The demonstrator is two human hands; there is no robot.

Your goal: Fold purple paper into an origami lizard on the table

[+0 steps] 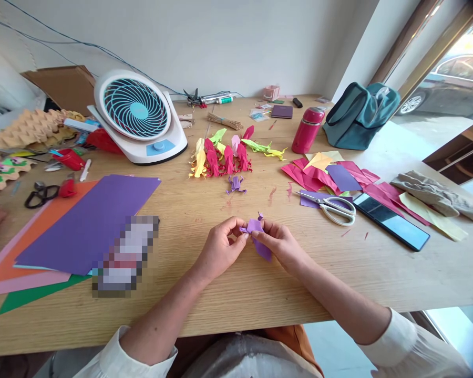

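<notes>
Low in the frame's centre, just above the wooden table (260,299), left hand (220,248) and right hand (281,245) both pinch a small purple paper figure (256,227), apparently mid-fold, and any further crease would need steady, precise fingertip pressure.

Legible markings: none can be read in this view.
Item (126,255) lying on the coloured sheets (82,226): surface pixelated, print unreadable; fan (137,116): blue panel on its base too small to read; packets (260,111) at the far table edge: labels too small to resolve; tubes (216,98) beside them: lettering blurred.
</notes>
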